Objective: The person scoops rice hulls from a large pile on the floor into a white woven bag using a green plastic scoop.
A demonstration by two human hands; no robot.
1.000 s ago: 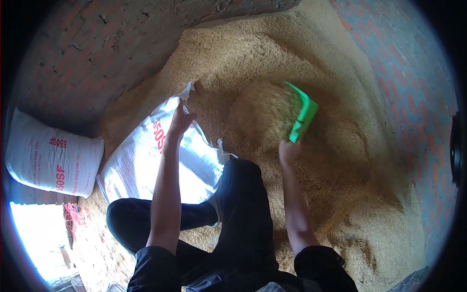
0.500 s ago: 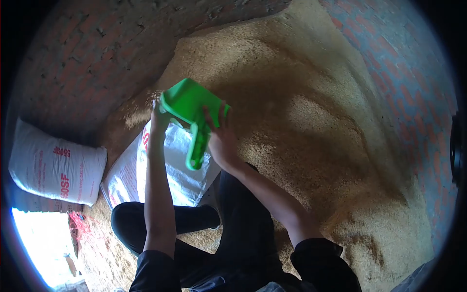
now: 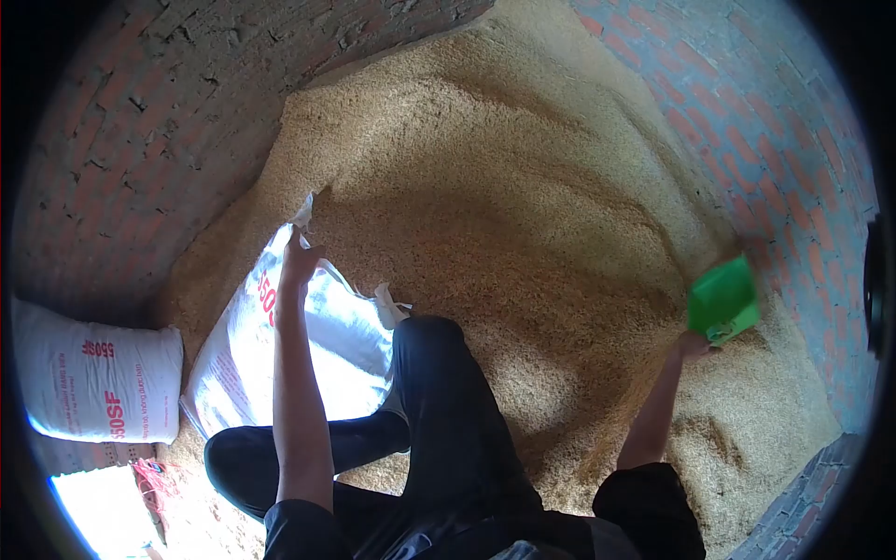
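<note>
The left hand (image 3: 297, 259) clenches its fingers on the white sack (image 3: 280, 345) rim, mouth held open. The right hand (image 3: 693, 347) grasps the green scoop (image 3: 721, 301), low against the grain heap (image 3: 504, 187), well apart from the sack. The sack appears slack; most grain lies unbagged.

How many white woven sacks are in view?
2. One open white woven sack, its rim held by the left hand, lies beside the person's knee; one full white woven sack lies far left by the brick wall. More may be hidden off-frame.
</note>
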